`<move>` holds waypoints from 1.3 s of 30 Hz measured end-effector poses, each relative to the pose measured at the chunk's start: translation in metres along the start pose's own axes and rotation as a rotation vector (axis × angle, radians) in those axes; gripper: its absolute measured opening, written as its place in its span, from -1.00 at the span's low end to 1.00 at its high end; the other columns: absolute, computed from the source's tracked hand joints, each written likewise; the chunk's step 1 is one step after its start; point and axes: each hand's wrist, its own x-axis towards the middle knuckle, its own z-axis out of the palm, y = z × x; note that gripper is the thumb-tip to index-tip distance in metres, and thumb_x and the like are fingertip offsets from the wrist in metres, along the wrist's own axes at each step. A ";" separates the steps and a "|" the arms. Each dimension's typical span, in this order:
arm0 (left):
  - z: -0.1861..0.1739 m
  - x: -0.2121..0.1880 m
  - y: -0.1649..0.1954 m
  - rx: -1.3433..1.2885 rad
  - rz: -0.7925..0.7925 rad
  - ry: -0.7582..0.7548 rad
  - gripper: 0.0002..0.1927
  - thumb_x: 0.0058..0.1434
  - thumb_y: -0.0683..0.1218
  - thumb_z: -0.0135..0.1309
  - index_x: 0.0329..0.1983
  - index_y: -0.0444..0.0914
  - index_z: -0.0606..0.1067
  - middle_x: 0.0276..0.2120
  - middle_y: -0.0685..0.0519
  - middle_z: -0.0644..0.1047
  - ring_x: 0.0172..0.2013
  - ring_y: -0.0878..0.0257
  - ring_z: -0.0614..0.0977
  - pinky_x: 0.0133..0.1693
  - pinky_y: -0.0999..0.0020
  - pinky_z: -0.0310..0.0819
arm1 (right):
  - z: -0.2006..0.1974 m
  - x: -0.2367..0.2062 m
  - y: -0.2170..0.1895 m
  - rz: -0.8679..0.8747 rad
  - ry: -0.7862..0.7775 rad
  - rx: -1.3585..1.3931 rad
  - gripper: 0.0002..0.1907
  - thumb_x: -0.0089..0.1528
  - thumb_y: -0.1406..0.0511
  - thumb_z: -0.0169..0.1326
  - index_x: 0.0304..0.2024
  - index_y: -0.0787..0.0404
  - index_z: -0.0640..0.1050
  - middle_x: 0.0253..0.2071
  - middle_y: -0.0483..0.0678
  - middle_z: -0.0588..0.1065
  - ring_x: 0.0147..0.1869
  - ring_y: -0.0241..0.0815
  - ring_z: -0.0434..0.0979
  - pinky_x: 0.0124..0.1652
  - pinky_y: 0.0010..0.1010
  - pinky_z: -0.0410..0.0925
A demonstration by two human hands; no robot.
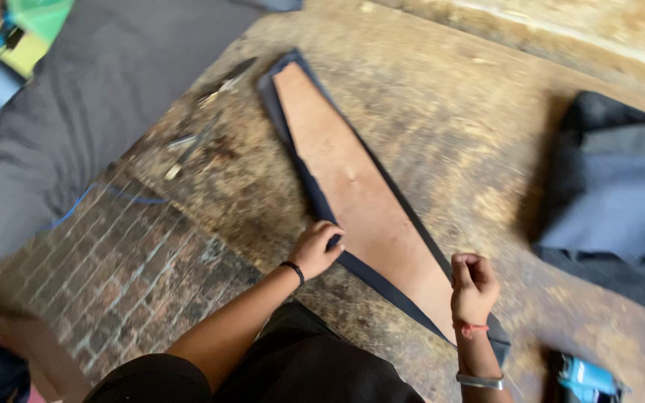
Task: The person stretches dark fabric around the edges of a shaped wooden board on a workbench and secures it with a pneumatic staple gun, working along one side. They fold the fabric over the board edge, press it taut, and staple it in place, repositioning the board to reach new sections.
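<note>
A long brown tapered pattern piece (pixel 352 186) lies on a strip of dark blue fabric (pixel 315 195) on a worn wooden table (pixel 442 104). My left hand (pixel 315 248) presses on the left edge of the fabric and pattern, fingers curled over the edge. My right hand (pixel 473 287) hovers at the pattern's near right end, fingers closed in a loose fist; whether it pinches something small is not visible. A black band is on my left wrist, a red thread and a metal bangle on the right.
Folded dark grey-blue cloth (pixel 614 201) sits at the table's right. Scissors (pixel 222 83) and small metal tools (pixel 188 149) lie near the left edge. A teal object (pixel 587 379) is at the bottom right. Grey cloth (pixel 76 112) covers the brick floor (pixel 121 276) on the left.
</note>
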 end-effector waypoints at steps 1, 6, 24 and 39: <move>-0.014 -0.007 -0.021 -0.008 -0.114 -0.006 -0.71 0.30 -0.02 0.16 0.05 -0.16 0.52 -0.01 -0.04 0.53 0.12 0.02 0.49 0.15 0.11 0.40 | 0.027 0.006 -0.006 -0.002 -0.065 -0.003 -0.92 0.38 0.37 0.09 -0.21 0.27 0.55 -0.44 -0.21 0.43 -0.44 -0.46 0.31 -0.43 -0.61 0.19; -0.060 -0.029 -0.140 -0.129 -0.236 0.256 -0.69 0.25 -0.04 0.20 0.04 -0.17 0.55 0.00 -0.02 0.56 0.07 0.06 0.56 0.08 0.14 0.47 | 0.154 0.001 -0.019 -0.007 -0.306 -0.086 -0.92 0.34 0.37 0.10 -0.22 0.26 0.59 -0.44 -0.21 0.45 -0.43 -0.45 0.32 -0.43 -0.59 0.20; -0.251 0.212 -0.403 0.146 -0.060 0.439 -0.41 0.17 -0.07 0.20 0.28 -0.23 0.37 0.25 -0.17 0.42 0.27 -0.10 0.42 0.24 0.00 0.34 | 0.388 -0.128 -0.006 0.345 0.053 -0.304 -0.82 0.26 0.28 0.16 -0.21 0.29 0.64 -0.45 -0.21 0.48 -0.39 -0.40 0.32 -0.41 -0.50 0.22; -0.245 0.216 -0.406 -0.378 -0.207 0.004 -0.68 0.06 -0.17 0.26 -0.12 -0.22 0.45 -0.28 0.01 0.55 -0.29 0.16 0.58 -0.25 0.23 0.44 | 0.360 -0.216 -0.001 0.552 0.235 -0.508 -0.74 0.24 0.20 0.17 -0.14 0.22 0.68 -0.39 -0.10 0.60 -0.30 -0.30 0.55 -0.28 -0.42 0.44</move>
